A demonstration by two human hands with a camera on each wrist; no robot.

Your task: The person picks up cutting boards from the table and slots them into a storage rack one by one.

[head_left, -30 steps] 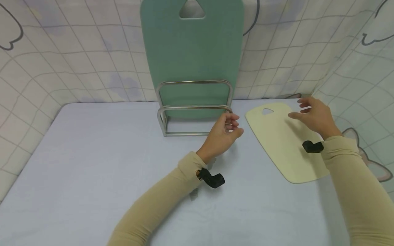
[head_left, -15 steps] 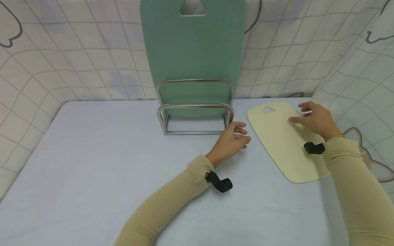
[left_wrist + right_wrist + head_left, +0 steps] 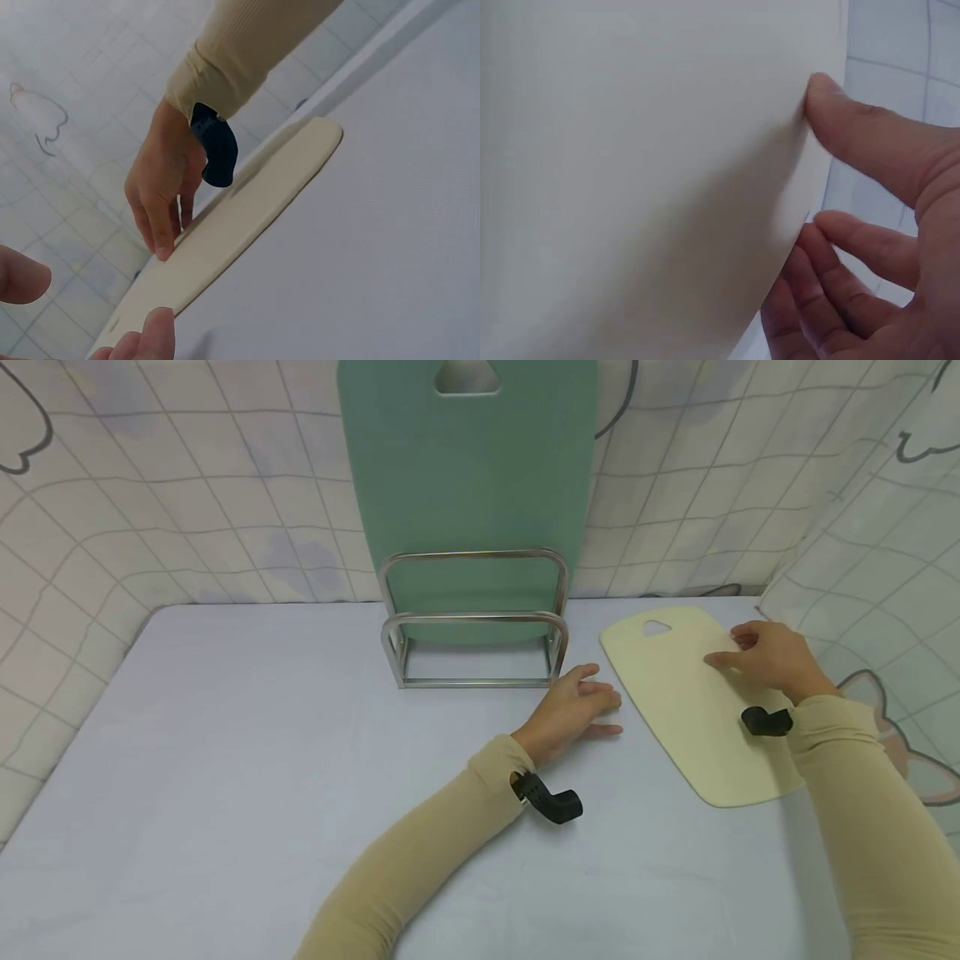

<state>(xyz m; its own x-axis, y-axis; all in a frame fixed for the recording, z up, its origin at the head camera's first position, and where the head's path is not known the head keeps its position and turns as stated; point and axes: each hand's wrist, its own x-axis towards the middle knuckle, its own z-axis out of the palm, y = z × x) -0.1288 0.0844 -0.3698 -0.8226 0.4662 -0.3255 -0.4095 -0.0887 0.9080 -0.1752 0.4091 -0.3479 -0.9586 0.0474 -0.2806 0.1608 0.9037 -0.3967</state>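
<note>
A cream cutting board [image 3: 693,710] with a small cut-out at its far end lies flat on the right of the table. My right hand [image 3: 772,656] is at its right edge; in the right wrist view the thumb [image 3: 855,112] presses on the top face while the curled fingers [image 3: 832,292] meet the edge, some tips hidden behind it. Left of the board, my left hand [image 3: 566,714] hovers with fingers spread and loosely bent, holding nothing. In the left wrist view, its thumb and fingertips stand apart from the cutting board [image 3: 240,217].
A metal rack [image 3: 480,617] stands at the table's back middle, just beyond my left hand. Its rear slot holds a large green cutting board [image 3: 472,477] upright. Patterned cloth [image 3: 225,485] hangs behind and along both sides of the white-covered table [image 3: 225,760].
My left hand has moved right and nearer to me, away from the rack's front corner, and its fingers have spread. My right hand has lowered onto the cream cutting board's edge, fingers curling in.
</note>
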